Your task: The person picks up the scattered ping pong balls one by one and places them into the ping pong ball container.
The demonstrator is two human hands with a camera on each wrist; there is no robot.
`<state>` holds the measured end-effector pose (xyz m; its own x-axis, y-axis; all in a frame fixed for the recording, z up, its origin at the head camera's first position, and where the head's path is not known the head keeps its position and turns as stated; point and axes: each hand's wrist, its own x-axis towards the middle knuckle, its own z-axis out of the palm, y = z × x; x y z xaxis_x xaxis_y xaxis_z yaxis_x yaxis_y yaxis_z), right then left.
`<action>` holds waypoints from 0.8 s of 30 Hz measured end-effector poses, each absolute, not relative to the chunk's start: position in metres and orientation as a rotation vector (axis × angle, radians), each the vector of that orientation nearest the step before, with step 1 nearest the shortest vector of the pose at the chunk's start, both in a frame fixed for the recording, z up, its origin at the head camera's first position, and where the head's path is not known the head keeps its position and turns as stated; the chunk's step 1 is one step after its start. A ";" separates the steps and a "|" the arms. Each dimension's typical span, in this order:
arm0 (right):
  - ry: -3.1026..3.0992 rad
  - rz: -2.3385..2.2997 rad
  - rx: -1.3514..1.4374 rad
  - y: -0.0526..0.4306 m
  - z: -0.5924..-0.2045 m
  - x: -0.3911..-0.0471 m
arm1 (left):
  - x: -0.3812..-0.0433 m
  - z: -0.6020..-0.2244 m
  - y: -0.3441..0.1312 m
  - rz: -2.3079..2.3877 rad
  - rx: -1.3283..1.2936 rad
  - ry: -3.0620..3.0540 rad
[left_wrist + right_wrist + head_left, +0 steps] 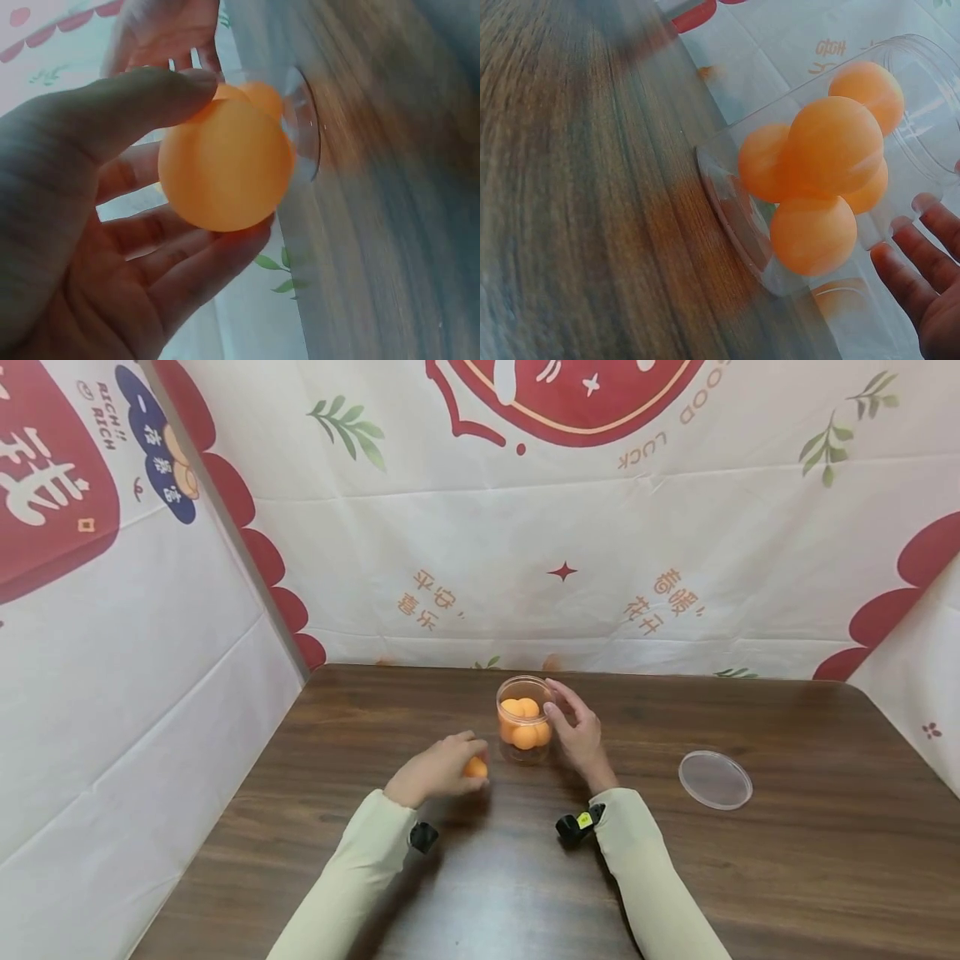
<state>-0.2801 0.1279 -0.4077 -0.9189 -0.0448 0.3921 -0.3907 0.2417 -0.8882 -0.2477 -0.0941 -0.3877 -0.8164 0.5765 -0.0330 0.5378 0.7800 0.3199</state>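
A clear plastic jar (527, 753) stands upright and lidless on the table, with several orange ping-pong balls (835, 146) piled inside it. My right hand (579, 731) holds the jar at its right side, thumb in front near the rim and fingers toward the back. Just left of the jar, my left hand (442, 768) pinches another orange ping-pong ball (225, 165) between thumb and fingers. This ball is low over the table and apart from the jar. In the left wrist view it hides much of the jar behind it.
A round clear lid (716, 780) lies flat on the dark wooden table (825, 860), to the right of my right hand. Behind the table hangs a white printed cloth (480, 552), and another covers the left side.
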 end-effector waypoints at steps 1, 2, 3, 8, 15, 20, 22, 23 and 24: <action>-2.224 1.730 0.406 0.128 -0.408 -0.280 | -0.252 -0.389 -0.094 0.462 0.890 2.851; -2.214 1.730 0.407 0.127 -0.409 -0.280 | -0.255 -0.390 -0.093 0.479 0.887 2.861; -2.205 1.730 0.410 0.127 -0.409 -0.281 | -0.259 -0.391 -0.093 0.489 0.876 2.872; -2.189 1.738 0.431 0.127 -0.410 -0.281 | -0.274 -0.392 -0.092 0.550 0.798 2.926; -2.199 1.734 0.419 0.126 -0.410 -0.280 | -0.291 -0.386 -0.091 0.590 0.733 2.962; -2.211 1.715 0.414 0.126 -0.410 -0.281 | -0.297 -0.383 -0.092 0.649 0.710 2.992; -2.219 1.709 0.408 0.126 -0.410 -0.281 | -0.299 -0.380 -0.092 0.665 0.706 3.011; -2.222 1.705 0.405 0.126 -0.409 -0.281 | -0.300 -0.379 -0.092 0.670 0.708 3.019; -2.224 1.704 0.404 0.126 -0.409 -0.281 | -0.300 -0.378 -0.092 0.671 0.709 3.028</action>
<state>-0.2810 0.1258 -0.4091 -0.9123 -0.0343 0.4080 -0.4029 0.2526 -0.8797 -0.3002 -0.0920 -0.3779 -0.8999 0.4157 0.1319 0.4325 0.8118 0.3923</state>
